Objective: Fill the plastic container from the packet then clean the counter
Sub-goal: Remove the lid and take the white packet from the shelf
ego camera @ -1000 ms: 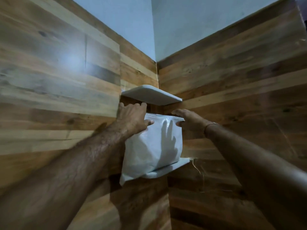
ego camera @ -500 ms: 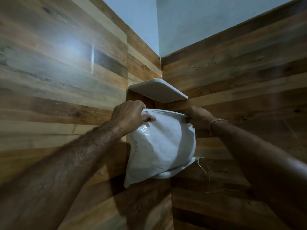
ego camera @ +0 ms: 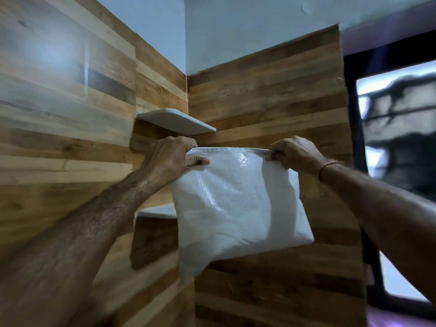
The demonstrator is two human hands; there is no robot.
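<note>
A white woven plastic packet point(ego camera: 238, 206), full and bulging, hangs in the air in front of the wood-panelled corner. My left hand point(ego camera: 169, 159) grips its top left corner and my right hand point(ego camera: 295, 153) grips its top right corner, so the top edge is stretched flat between them. The packet is off the lower corner shelf point(ego camera: 158, 211), which shows just behind its left side. No plastic container and no counter are in view.
An upper white corner shelf point(ego camera: 175, 120) sits just above my left hand. Wood-panelled walls point(ego camera: 66, 119) close the corner on both sides. A dark-framed window point(ego camera: 398, 161) is at the right.
Both hands closed on the packet's top corners and lifted it off the lower shelf, out toward me and to the right. The view has swung right, bringing the window in.
</note>
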